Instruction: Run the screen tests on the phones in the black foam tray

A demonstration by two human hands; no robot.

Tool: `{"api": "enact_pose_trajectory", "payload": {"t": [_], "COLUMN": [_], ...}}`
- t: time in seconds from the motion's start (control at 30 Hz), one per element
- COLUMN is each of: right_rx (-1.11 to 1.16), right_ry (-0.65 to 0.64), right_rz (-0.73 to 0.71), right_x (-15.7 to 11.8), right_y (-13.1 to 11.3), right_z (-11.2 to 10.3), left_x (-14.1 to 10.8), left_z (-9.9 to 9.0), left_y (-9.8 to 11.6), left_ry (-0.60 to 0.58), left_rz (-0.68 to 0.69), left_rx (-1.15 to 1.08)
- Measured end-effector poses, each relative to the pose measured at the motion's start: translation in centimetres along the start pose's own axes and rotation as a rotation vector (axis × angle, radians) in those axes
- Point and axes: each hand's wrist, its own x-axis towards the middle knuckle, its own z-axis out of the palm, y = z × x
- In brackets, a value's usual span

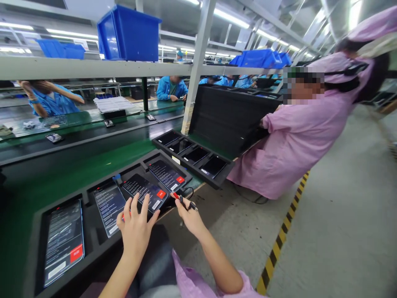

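My left hand (136, 219) has its fingers spread over the lower part of a phone (144, 191) in a black foam tray (89, 225). That phone sits tilted in the tray, its lit screen showing text and a red block. Beside it are a second phone (108, 205), one at the far left (63, 240) and one at the right end (166, 174), all with lit screens. My right hand (189, 213) is closed around black cable ends (186, 202) with a red tip, just off the tray's near edge.
A second tray (223, 178) of dark-screened phones lies beyond. A person in pink (297, 128) stands at the right by a large black case (226, 120). A white post (198, 66) rises behind the trays. Blue bins (128, 35) sit on the shelf above.
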Motion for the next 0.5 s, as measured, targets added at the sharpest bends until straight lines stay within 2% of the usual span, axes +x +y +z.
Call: {"api": "enact_pose_trajectory", "payload": {"t": [0.2,0.5], "right_rx": [0.078,0.179], "right_ry": [-0.076,-0.061], "right_rz": [0.012,0.028], "right_x": [-0.1,-0.9], "right_y": [0.2,0.5], "right_z": [1.6,2.5], "left_x": [-0.1,-0.4], "left_z": [0.0,-0.8], "left_y": [-0.1,-0.2], "left_ry": [-0.006,0.026], "left_rz": [-0.002,0.053], "left_rx": [-0.028,0.066]}}
